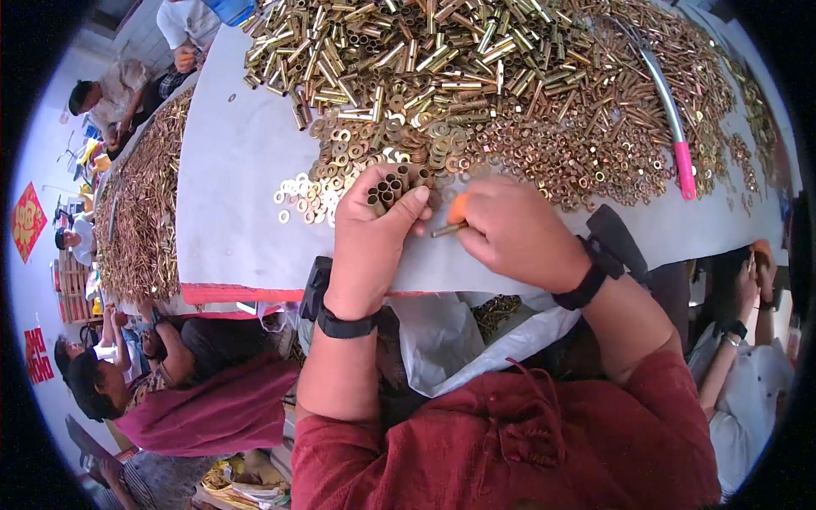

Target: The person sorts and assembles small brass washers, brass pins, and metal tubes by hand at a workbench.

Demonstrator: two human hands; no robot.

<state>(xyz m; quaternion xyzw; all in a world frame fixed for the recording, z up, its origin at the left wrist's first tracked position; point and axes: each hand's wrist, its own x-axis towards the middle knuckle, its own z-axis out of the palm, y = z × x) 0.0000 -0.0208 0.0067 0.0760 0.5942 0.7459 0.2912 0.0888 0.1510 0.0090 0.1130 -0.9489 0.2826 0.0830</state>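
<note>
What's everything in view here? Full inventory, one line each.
brass tubes: large heap, gold, far table
washers: heap, gold, mid table by hands
nuts: heap, coppery, right of washers
rod: one, silver with pink grip, on the nuts
table: one, grey cover
plastic bag: one, whitish, below table edge
other people: several, around the edges
tube bundle: one handful, brass, in left hand
left hand: black wristband
right hand: black wristband, pinching small tube

left hand (371, 234) grips brass tubes (389, 189)
</note>
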